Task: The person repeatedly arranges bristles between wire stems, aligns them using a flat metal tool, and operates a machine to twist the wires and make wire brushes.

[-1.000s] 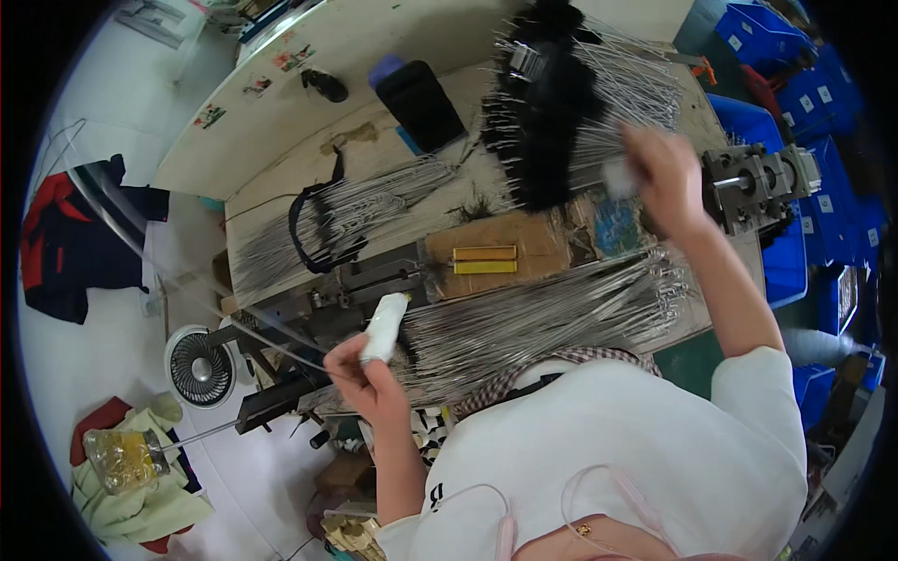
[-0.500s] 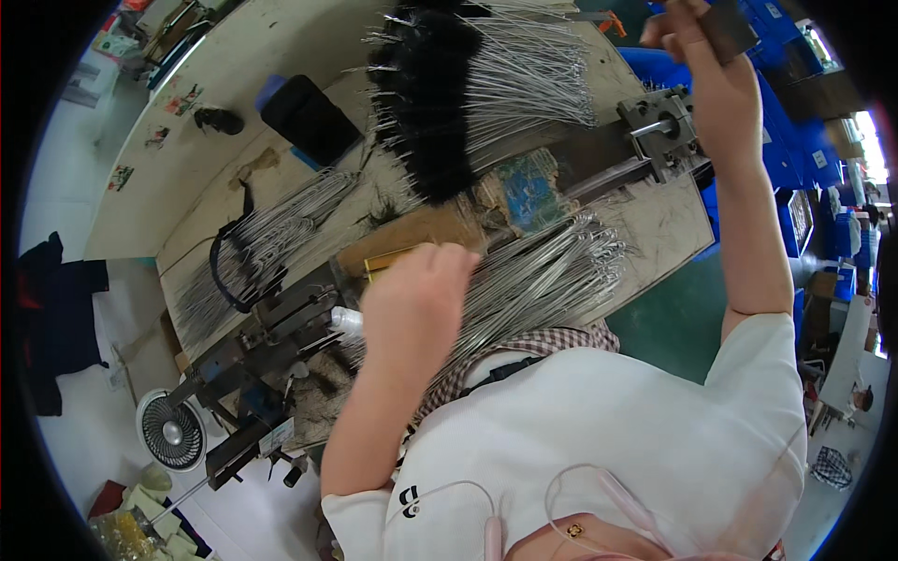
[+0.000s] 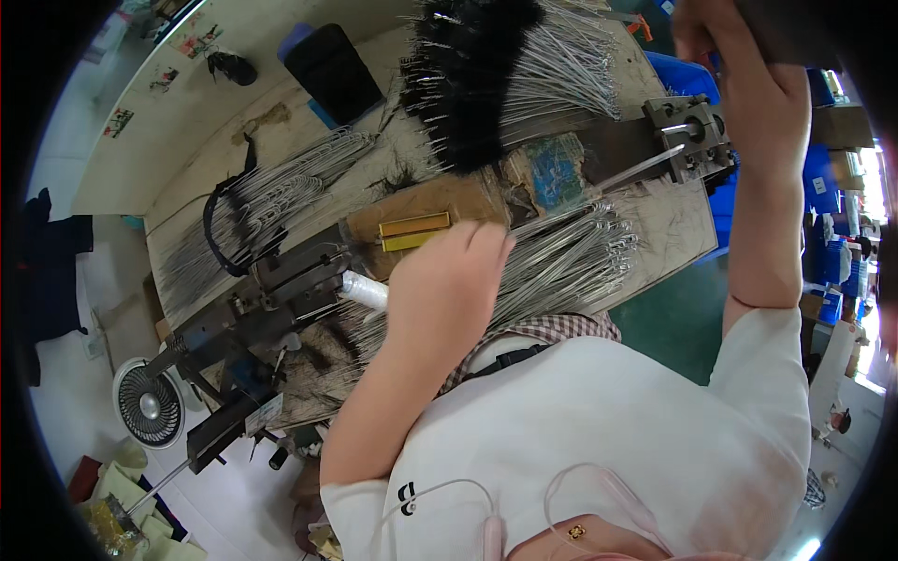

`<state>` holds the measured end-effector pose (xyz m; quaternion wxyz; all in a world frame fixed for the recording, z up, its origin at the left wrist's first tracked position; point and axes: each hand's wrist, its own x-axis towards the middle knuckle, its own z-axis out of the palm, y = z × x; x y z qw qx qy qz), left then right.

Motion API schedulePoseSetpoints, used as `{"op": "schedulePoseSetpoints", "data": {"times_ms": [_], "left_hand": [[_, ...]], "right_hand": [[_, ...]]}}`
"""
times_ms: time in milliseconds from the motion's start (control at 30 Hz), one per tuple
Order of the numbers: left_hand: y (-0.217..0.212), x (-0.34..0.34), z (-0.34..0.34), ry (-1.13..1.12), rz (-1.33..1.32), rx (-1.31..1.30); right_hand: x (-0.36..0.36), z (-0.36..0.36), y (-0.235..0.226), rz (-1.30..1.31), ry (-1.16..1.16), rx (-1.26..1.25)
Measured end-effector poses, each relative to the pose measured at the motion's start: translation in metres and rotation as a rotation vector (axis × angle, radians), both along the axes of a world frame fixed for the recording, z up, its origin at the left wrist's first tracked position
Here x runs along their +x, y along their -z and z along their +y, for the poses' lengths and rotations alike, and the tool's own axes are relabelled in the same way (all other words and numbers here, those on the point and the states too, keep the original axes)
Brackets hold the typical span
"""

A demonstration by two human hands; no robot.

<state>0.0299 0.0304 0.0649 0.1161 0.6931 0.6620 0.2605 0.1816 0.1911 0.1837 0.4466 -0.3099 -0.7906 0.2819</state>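
My left hand (image 3: pixel 449 285) is closed over the near bundle of looped metal wires (image 3: pixel 571 266); whatever its fingers hold is hidden. Just beyond it, a yellow rectangular frame (image 3: pixel 414 232) rests on a brown board (image 3: pixel 440 201). Raised high at the upper right, my right hand (image 3: pixel 748 89) is closed around a dark flat thing (image 3: pixel 790 33), cut off by the dark picture edge. Below that hand sits a metal clamp block (image 3: pixel 690 136), with a thin rod (image 3: pixel 645 168) reaching left from it.
Black-bristled wire brushes (image 3: pixel 472 89) lie in a pile at the back. More wires (image 3: pixel 290 192) lie at left, behind a long metal fixture (image 3: pixel 299 271) with a white roll (image 3: pixel 363 291). A black case (image 3: pixel 332 75) and a fan (image 3: pixel 150 409) are at left. Blue bins (image 3: pixel 683 75) stand right.
The view has shifted, so the bench appears moved. My right hand and its dark thing come closer to the upper right edge. More of the yellow frame shows beside my left hand.
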Motion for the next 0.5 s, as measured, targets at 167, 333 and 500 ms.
{"op": "schedulePoseSetpoints", "data": {"times_ms": [167,333,500], "left_hand": [[0.0,-0.017,0.008,-0.055,0.12,0.057],[-0.009,-0.035,-0.021,-0.148,0.071,-0.073],[0.0,0.015,0.012,0.037,0.018,0.063]], "right_hand": [[0.053,0.023,0.034,-0.376,-0.25,-0.014],[0.022,0.015,0.051,-0.37,-0.299,0.211],[0.015,0.007,0.01,-0.035,0.107,-0.013]]}}
